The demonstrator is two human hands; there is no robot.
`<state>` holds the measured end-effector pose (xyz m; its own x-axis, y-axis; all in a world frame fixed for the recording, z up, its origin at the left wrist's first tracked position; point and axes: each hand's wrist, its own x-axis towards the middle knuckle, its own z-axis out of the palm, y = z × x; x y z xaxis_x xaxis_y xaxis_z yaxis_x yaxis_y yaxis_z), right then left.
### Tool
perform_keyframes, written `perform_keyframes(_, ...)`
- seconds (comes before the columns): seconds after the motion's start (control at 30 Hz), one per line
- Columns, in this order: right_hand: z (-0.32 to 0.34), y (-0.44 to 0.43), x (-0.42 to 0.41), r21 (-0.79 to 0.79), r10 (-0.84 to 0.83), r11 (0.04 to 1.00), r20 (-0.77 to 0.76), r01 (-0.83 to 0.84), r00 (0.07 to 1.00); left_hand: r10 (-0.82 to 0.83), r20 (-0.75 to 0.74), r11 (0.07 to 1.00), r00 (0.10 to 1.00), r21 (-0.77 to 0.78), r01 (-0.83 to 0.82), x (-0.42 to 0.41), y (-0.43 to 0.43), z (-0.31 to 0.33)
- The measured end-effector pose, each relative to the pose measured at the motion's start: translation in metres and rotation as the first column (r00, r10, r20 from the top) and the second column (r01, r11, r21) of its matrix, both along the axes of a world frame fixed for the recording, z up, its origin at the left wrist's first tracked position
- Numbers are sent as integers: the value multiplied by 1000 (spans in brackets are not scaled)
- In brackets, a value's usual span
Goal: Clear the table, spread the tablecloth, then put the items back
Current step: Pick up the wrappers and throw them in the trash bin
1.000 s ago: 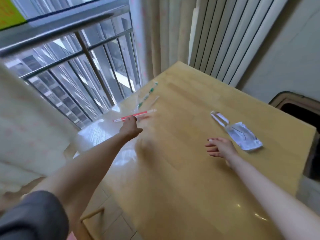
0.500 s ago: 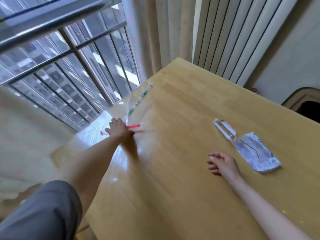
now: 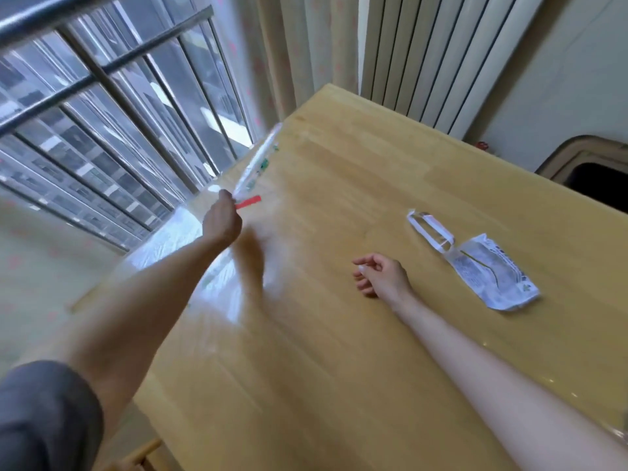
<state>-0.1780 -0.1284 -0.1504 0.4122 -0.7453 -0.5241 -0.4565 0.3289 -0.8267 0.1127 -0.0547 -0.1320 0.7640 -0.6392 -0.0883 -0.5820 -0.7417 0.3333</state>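
My left hand (image 3: 220, 220) is closed around a red pen (image 3: 249, 201) near the window-side edge of the wooden table (image 3: 339, 334); only the pen's red end sticks out past my fingers. Just beyond it lies a clear wrapper with green print (image 3: 258, 164), blurred, touching or rising from my fingertips. My right hand (image 3: 382, 278) rests on the table with fingers loosely curled and nothing in it. To its right lie a white printed packet (image 3: 492, 273) and a small clear strip (image 3: 430, 229).
A railed window (image 3: 102, 130) runs along the table's left side, with curtains (image 3: 306, 45) and a white ribbed radiator (image 3: 441, 52) behind the far corner. A dark framed opening (image 3: 598, 178) sits at the right. A glossy clear sheet covers the tabletop.
My left hand has closed on the red pen, which lay free on the table a second ago, and drawn it back. The right hand has barely moved.
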Motion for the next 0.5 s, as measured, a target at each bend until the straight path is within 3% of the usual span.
perform_keyframes(0.23, -3, -19, -20, -79, -61, 995, -23, 59, 998, 167, -145, 973, 975, 182, -140, 47, -30, -25)
perform_keyframes(0.33, -6, -23, -23, -99, -78, 992, -25, 76, 997, 121, -119, 972, 986, 216, -93, 43, -28, -34)
perform_keyframes(0.4, -5, -23, -21, -100, -86, 991, -18, 84, 996, 63, -102, 976, 993, 213, -40, 34, -30, -32)
perform_keyframes(0.5, -2, -21, -17, -104, -104, 989, -1, 103, 995, 29, -221, 996, 975, 90, -9, 2, -33, -22)
